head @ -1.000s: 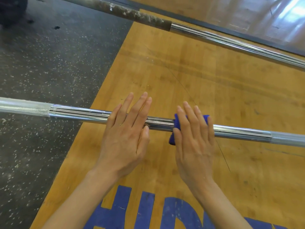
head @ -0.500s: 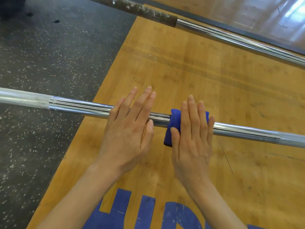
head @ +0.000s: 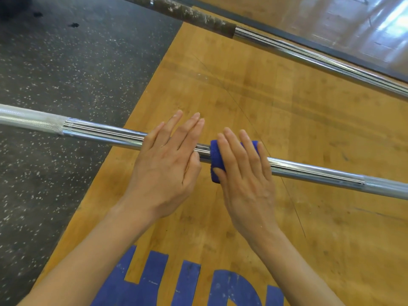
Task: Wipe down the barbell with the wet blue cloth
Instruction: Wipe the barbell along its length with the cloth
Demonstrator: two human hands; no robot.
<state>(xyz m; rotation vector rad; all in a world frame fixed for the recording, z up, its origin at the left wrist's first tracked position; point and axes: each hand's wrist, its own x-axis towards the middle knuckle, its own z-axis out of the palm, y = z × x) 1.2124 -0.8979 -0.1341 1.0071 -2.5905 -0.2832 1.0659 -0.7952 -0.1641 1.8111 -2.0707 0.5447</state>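
A chrome barbell point(head: 103, 132) lies across the wooden platform from the left edge to the right edge. The blue cloth point(head: 216, 161) is wrapped over the bar near its middle. My right hand point(head: 245, 173) lies flat on the cloth with straight fingers and presses it onto the bar. My left hand point(head: 167, 164) rests flat on the bare bar just left of the cloth, fingers straight and together. Most of the cloth is hidden under my right hand.
A second barbell point(head: 309, 55) with a dirty, chalky grip lies farther back, running to the upper right. Black speckled rubber flooring point(head: 66, 62) covers the left. The wooden platform point(head: 265, 96) carries blue painted letters near my forearms.
Both flat hands have slid slightly back toward me over the bar, and more of the blue cloth now shows on the left side of my right hand.
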